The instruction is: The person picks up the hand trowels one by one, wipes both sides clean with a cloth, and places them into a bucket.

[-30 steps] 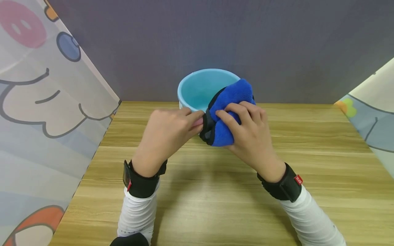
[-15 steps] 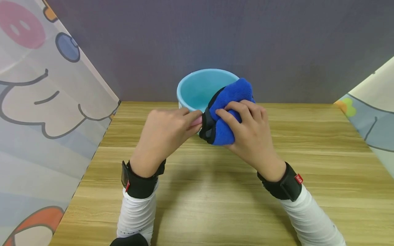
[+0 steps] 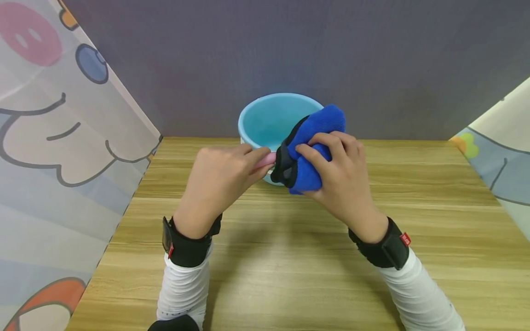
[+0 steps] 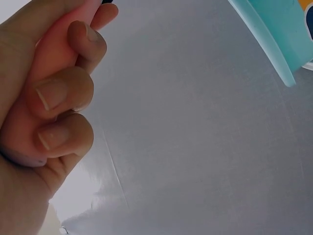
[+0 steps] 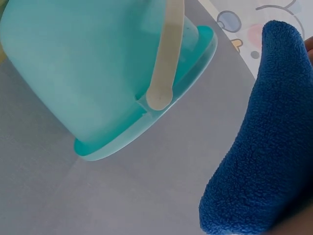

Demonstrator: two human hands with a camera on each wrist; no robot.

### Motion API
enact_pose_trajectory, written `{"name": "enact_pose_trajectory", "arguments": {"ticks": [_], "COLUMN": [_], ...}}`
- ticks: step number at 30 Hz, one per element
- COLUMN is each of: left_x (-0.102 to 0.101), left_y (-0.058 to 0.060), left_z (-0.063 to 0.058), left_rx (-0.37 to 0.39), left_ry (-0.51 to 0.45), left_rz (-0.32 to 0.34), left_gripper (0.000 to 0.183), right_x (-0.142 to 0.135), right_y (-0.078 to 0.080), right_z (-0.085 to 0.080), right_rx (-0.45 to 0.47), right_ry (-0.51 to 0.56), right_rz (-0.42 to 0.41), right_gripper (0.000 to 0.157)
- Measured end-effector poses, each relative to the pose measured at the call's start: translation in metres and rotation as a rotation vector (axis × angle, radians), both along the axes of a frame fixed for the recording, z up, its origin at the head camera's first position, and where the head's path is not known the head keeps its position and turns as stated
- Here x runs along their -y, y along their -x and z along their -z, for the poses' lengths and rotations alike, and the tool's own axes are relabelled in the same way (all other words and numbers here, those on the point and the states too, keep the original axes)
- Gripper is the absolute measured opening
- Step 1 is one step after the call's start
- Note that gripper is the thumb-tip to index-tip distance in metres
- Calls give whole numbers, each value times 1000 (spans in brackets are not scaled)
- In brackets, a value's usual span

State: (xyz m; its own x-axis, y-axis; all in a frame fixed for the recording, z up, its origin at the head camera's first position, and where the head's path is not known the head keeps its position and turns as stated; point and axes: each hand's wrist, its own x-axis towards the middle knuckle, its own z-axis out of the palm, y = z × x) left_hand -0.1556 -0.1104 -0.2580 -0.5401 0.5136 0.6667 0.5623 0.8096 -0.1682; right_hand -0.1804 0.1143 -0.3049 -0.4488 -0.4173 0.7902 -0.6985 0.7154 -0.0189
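My left hand (image 3: 225, 177) grips a pink handle (image 3: 265, 160), its fingers curled round it in the left wrist view, where the rounded butt of the handle (image 4: 51, 56) shows by the palm. What the handle belongs to is hidden in a blue plush cloth (image 3: 308, 172) with black edging. With bent fingers my right hand (image 3: 339, 172) holds that cloth folded around the far end. Both hands are raised in front of a light blue bucket (image 3: 265, 118), and the cloth overlaps its right rim. The right wrist view shows the cloth (image 5: 264, 142) beside the bucket's pale handle (image 5: 166, 58).
The bucket stands at the back of a wood-grain table (image 3: 273, 276), close to a grey wall panel (image 3: 372, 55). Cartoon-printed sheets (image 3: 49, 151) rise along the left and right sides.
My right hand and the cloth have shifted slightly right along the handle, so more of the pink shows between the hands. My left hand has stayed nearly still.
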Motion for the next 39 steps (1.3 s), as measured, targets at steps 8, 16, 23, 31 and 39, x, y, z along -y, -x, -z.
{"name": "enact_pose_trajectory", "arguments": {"ticks": [8,16,23,31,39], "left_x": [4,3,4,5,4], "left_y": [2,2,2,1,2], "left_z": [-1,0,0,-1,-2], "left_rx": [-22,-17,-13,-2,-8], "left_ry": [-52,-62,-67,-71,-79], "left_rz": [14,31,33,29,33], "left_gripper": [31,30,30,30,30], "right_x": [-3,-4,-4,-4,-4], "right_y": [3,3,3,3,6], "right_z": [0,0,-1,-1,-1], "right_rx": [2,-5,-3,2,-30], "right_ry": [11,11,12,17,89], "right_rz": [17,19,19,26,22], "right_gripper": [68,69,68,68,58]}}
